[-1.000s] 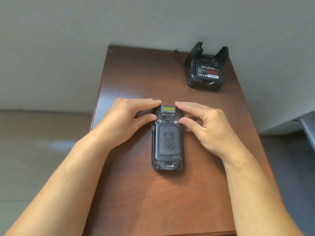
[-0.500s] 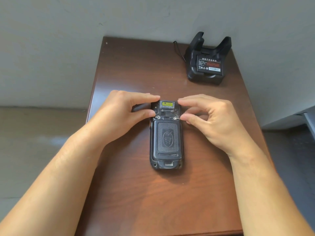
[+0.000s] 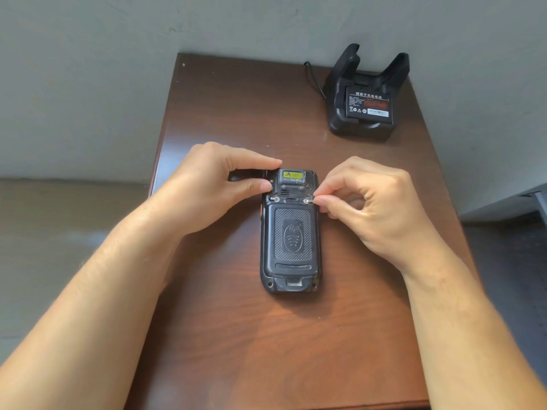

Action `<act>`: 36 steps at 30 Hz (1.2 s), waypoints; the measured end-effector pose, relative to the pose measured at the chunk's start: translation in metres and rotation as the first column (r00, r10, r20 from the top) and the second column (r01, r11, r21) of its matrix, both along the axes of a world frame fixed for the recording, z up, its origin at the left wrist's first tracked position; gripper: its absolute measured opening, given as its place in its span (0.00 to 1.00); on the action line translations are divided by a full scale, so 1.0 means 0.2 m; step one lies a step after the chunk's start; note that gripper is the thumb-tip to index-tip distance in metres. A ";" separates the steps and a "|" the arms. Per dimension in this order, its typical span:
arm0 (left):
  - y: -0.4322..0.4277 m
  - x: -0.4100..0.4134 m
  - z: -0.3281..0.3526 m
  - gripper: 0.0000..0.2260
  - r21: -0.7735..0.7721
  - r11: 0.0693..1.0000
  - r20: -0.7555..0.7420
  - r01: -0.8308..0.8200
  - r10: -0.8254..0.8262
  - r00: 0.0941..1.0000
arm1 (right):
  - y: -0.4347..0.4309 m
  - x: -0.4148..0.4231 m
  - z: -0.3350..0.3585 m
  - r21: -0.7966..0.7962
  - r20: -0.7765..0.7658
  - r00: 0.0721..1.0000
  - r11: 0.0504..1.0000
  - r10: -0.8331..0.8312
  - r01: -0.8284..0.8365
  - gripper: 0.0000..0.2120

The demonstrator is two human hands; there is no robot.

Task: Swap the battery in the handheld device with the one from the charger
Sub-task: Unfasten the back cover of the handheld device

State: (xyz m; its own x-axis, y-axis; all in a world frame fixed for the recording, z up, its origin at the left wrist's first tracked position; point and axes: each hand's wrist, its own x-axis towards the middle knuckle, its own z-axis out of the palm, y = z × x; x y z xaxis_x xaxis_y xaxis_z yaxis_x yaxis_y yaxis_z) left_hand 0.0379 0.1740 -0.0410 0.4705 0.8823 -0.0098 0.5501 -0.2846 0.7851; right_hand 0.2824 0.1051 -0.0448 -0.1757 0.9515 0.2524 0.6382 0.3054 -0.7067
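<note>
A black handheld device (image 3: 291, 232) lies face down on the brown table (image 3: 266, 335), its textured battery cover on. My left hand (image 3: 213, 187) grips the device's upper left corner between thumb and forefinger. My right hand (image 3: 373, 202) pinches the small metal latch at the cover's upper right corner. The matching left latch (image 3: 275, 199) sits uncovered. At the table's back right stands the black charger (image 3: 364, 96), with a labelled battery (image 3: 368, 104) seated in it.
The table stands against a grey wall (image 3: 207, 25). A thin black cable (image 3: 313, 79) runs from the charger toward the wall. Floor lies beyond the table's left and right edges.
My right thumb and forefinger have closed on the right latch. My left hand stays at the upper left corner. The view has shifted slightly.
</note>
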 end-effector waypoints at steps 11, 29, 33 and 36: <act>0.00 0.03 0.00 0.14 -0.022 0.999 -0.002 -0.047 0.046 0.999 | 0.02 0.00 -0.02 0.022 -0.008 0.999 0.999 0.040 -0.040 0.03; 0.00 0.03 0.02 0.14 -0.052 0.998 -0.011 -0.046 0.045 0.999 | 0.04 -0.03 -0.03 -0.060 -0.137 0.990 0.998 -0.026 0.017 0.02; 0.00 0.03 0.02 0.14 -0.058 0.997 -0.011 -0.049 0.048 0.999 | 0.04 -0.03 -0.01 -0.120 -0.125 0.990 0.991 -0.068 0.053 0.03; 0.00 0.03 0.02 0.14 -0.058 0.997 -0.006 -0.052 0.051 0.999 | 0.04 -0.04 0.01 -0.136 -0.066 0.994 0.988 -0.087 0.077 0.03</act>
